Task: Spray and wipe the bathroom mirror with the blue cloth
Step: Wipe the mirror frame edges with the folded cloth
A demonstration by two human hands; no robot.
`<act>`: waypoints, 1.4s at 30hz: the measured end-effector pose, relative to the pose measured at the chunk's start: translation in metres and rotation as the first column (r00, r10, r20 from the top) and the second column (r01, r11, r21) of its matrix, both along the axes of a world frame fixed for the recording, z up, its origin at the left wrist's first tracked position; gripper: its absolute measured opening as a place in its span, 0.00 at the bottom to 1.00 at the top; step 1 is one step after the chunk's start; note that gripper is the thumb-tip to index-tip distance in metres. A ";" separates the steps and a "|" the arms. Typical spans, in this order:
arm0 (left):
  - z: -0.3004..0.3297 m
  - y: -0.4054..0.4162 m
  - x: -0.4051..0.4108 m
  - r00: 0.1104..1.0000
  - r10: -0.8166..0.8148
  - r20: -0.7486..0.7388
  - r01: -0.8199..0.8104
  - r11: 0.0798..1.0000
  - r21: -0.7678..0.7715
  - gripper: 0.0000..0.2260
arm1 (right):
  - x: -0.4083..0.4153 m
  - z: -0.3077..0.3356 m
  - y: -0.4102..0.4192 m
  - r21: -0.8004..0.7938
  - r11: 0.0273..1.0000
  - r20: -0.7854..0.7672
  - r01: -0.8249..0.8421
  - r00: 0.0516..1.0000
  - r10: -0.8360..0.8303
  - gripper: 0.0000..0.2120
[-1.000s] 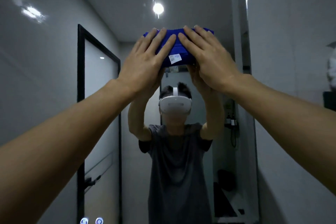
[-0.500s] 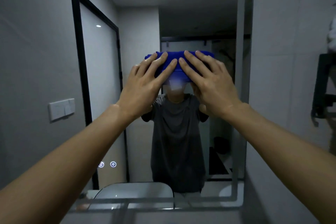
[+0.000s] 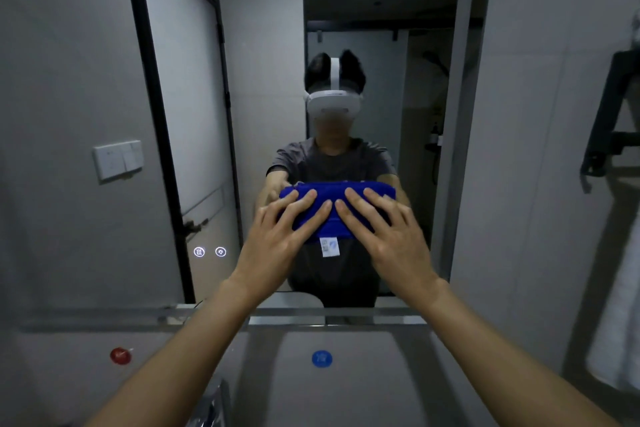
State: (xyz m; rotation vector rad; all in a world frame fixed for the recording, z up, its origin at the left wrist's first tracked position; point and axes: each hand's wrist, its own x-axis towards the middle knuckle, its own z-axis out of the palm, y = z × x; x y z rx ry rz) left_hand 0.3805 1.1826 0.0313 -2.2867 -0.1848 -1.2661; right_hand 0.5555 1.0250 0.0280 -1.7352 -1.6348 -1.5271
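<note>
Both hands press a folded blue cloth flat against the lower middle of a bathroom mirror, the left hand and right hand side by side with fingers straight and spread across the cloth, fingertips nearly meeting at its centre. Neither hand curls around the cloth; the open palms and fingers hold it to the glass. A white tag hangs from the cloth's lower edge, between the two hands. A basin lies below the mirror; what it holds cannot be made out beyond a blue disc at its back. A red disc sits on the counter to the left, and part of a metal tap shows at the bottom edge. Two lit touch icons glow on the glass left of the hands. The mirror reflects a person in a grey T-shirt and white headset, a black-framed door and a wall switch. A black rack hangs on the wall at right, with something white, blurred, below it.
</note>
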 end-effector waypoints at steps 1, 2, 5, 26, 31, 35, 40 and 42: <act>-0.012 -0.001 -0.001 1.000 -0.006 -0.008 0.006 1.000 -0.016 0.28 | 0.000 -0.011 -0.001 -0.011 1.000 -0.009 -0.002 1.000 0.002 0.33; -0.023 -0.003 -0.002 1.000 -0.013 -0.013 0.013 0.999 -0.033 0.30 | 0.000 -0.022 -0.001 -0.027 1.000 -0.017 -0.004 1.000 0.003 0.35; -0.056 -0.006 -0.004 0.999 -0.038 -0.033 0.034 0.995 -0.096 0.36 | 0.002 -0.054 -0.003 -0.070 0.997 -0.020 -0.018 1.000 0.016 0.34; -0.154 -0.023 -0.021 0.960 -0.089 -0.266 -0.004 0.944 -0.329 0.43 | -0.018 -0.157 -0.017 -0.274 0.957 -0.255 -0.093 0.967 0.021 0.38; -0.152 -0.031 -0.028 0.944 -0.082 -0.320 -0.039 0.934 -0.356 0.39 | -0.028 -0.153 -0.024 -0.313 0.945 -0.264 -0.095 0.965 0.009 0.39; -0.146 -0.038 -0.039 0.909 -0.035 -0.416 -0.106 0.944 -0.312 0.40 | -0.039 -0.149 -0.028 -0.390 0.915 -0.267 -0.108 0.964 0.000 0.40; -0.119 -0.041 -0.060 0.882 -0.027 -0.471 -0.108 0.961 -0.255 0.41 | -0.051 -0.121 -0.027 -0.454 0.877 -0.256 -0.159 0.966 0.043 0.37; -0.103 -0.038 -0.070 0.891 -0.030 -0.452 -0.084 0.970 -0.230 0.40 | -0.056 -0.101 -0.026 -0.460 0.872 -0.222 -0.168 0.973 0.070 0.36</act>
